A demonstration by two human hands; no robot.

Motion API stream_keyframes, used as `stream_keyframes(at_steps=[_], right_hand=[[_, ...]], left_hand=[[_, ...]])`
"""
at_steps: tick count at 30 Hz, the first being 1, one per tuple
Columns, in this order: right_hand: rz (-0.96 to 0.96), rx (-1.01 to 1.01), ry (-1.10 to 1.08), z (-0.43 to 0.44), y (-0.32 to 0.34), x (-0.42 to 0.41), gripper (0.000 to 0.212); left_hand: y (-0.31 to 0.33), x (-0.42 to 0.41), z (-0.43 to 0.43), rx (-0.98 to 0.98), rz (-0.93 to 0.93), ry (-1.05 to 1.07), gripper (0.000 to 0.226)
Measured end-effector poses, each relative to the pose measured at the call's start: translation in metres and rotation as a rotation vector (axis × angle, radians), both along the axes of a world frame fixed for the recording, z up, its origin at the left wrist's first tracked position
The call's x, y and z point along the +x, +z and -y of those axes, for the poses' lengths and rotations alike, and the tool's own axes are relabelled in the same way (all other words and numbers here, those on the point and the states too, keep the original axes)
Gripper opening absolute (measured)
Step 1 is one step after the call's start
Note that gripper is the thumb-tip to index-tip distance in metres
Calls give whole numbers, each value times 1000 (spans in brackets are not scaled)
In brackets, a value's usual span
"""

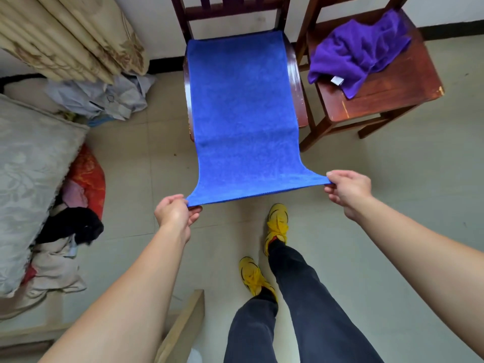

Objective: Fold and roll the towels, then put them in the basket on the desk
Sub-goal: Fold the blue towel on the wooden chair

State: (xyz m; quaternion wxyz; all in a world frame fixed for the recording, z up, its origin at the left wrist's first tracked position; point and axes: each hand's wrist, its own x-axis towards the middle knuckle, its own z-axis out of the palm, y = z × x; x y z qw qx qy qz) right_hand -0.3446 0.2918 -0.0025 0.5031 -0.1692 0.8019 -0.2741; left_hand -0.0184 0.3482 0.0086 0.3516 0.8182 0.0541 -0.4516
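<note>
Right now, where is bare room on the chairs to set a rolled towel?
The right chair has bare wood between the purple towel and its front edge. The left chair is covered by the blue towel; only narrow side rims show.

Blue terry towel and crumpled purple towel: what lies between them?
Head view: the dark wooden chair's bare seat edge and the reddish-brown wooden chair's back post, between blue towel and purple towel.

Head camera looks steeply down, close over both forearms.
</note>
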Motion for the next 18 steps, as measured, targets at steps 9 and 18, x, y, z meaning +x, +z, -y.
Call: stream_keyframes(at_steps=[9, 18], right_hand=[[184, -146, -86, 164, 12, 22, 6], [210, -169, 110, 307, 4, 35, 25]], left_hand=[[20, 28, 162, -169, -28, -37, 19], [14, 58, 307, -102, 301, -424, 41]])
